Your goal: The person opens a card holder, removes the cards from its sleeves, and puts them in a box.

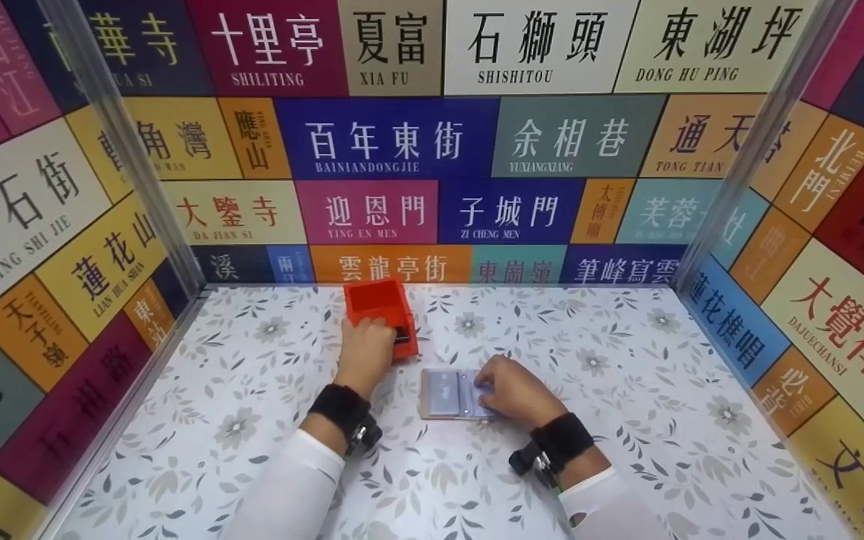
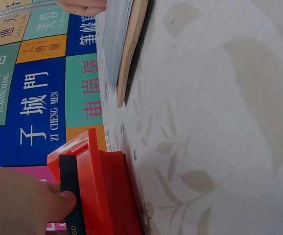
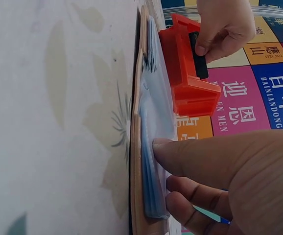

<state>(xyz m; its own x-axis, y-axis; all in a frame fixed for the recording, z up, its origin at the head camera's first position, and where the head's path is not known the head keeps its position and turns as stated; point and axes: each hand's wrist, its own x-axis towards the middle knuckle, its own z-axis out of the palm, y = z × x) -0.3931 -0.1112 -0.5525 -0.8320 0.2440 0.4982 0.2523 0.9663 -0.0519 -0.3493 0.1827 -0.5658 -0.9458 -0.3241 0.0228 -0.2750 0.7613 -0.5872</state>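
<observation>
Floral-patterned white table (image 1: 627, 390) is carrying everything I am watching. Near its back edge an orange plastic open-topped box (image 1: 379, 304) is standing, and my left hand (image 1: 366, 352) is pinching a thin black card (image 2: 69, 193) against its front wall. Just right of it a tan-backed card album with clear plastic sleeves (image 1: 447, 394) is lying open; my right hand (image 1: 511, 390) is pressing its pages flat, fingers loosely curled. I am judging that a slack pinch could drop the card into the box.

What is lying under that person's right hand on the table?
An open card album with clear plastic sleeves lies flat under the right hand, whose fingers press its right page. Whatever that page holds is covered by the hand.
</observation>
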